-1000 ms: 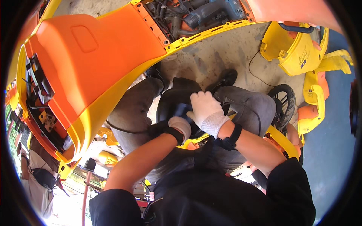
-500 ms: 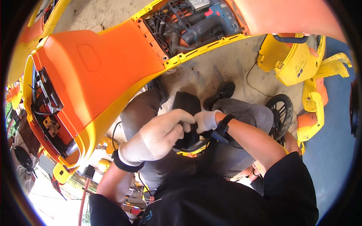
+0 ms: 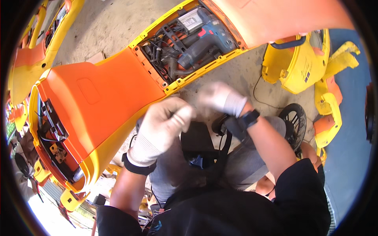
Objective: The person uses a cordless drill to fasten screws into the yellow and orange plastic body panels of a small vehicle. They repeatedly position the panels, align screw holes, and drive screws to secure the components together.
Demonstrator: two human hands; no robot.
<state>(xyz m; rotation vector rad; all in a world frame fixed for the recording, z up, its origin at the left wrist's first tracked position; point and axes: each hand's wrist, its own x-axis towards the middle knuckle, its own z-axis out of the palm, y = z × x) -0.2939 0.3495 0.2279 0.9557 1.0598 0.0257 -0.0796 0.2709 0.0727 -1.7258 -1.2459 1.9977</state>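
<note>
The fingers of the left hand, in a pale glove, are curled in toward the thumb, and whether they pinch anything I cannot tell; those of the right hand, gloved likewise, are blurred, bent a little toward the left, and their grip cannot be made out either. The two hands hang well above the lap with a gap between them. A black band rings the left wrist and another the right. Nearest below the hands, between the knees, is a black box, flat on top, with a scrap of blue at its near end. Beyond the hands runs a big orange body edged in yellow; in its open bay lie a blue and black drill, dark cables and a silver unit. To the right, past the knee, stands a spoked wheel, and farther off sits a yellow shell, with more yellow and orange pieces beside it, near a blue surface
</note>
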